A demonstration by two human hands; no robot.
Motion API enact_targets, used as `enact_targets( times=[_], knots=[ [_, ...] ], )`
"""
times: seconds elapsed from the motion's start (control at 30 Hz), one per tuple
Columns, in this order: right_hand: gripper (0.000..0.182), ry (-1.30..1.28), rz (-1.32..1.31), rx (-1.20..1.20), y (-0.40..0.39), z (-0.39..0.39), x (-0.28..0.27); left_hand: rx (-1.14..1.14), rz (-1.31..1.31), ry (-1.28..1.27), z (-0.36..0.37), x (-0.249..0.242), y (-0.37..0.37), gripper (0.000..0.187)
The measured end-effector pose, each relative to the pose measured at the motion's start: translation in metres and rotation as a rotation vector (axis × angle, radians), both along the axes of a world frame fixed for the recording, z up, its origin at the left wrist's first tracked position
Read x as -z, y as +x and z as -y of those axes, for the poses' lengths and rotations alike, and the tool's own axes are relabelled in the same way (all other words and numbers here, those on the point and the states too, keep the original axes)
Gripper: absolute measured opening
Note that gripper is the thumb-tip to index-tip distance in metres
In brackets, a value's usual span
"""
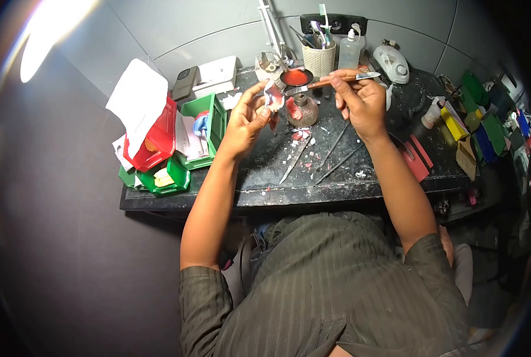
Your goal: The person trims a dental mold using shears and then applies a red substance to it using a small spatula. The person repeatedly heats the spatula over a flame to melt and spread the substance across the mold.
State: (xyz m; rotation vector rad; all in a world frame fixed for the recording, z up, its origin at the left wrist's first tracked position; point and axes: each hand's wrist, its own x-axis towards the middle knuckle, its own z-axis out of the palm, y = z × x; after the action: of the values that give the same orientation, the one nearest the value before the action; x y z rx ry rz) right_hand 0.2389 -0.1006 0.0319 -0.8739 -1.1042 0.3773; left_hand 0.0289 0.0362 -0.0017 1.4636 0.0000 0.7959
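Note:
My left hand [246,124] pinches a small pink-and-white dental wax piece [274,97] between thumb and fingers, raised over the bench. In my right hand [363,106] is a wax knife [320,85] with a brown handle, gripped between thumb and fingers. Its flat blade points left, close above the neck of a round glass spirit lamp [306,116], with the wax piece just beyond its tip. Behind the blade sits a dark dish of red wax [296,77]. Wax scraps [302,135] and several slim tools [332,146] lie on the black bench below the hands.
Green bins [217,128] and a red bin [152,156] with papers stand at the left, near a phone [185,82]. At the back are a woven cup [319,61] of brushes and a clear bottle [349,52]. Red wax sheets [417,159] lie right, beside coloured boxes [491,134].

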Motion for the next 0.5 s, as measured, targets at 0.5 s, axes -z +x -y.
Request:
enact_targets(
  times=[0.5],
  knots=[
    [0.016, -0.03, -0.037, 0.1, 0.007, -0.005, 0.006, -0.099, -0.001, -0.096, -0.004, 0.002, -0.002, 0.048]
  ],
)
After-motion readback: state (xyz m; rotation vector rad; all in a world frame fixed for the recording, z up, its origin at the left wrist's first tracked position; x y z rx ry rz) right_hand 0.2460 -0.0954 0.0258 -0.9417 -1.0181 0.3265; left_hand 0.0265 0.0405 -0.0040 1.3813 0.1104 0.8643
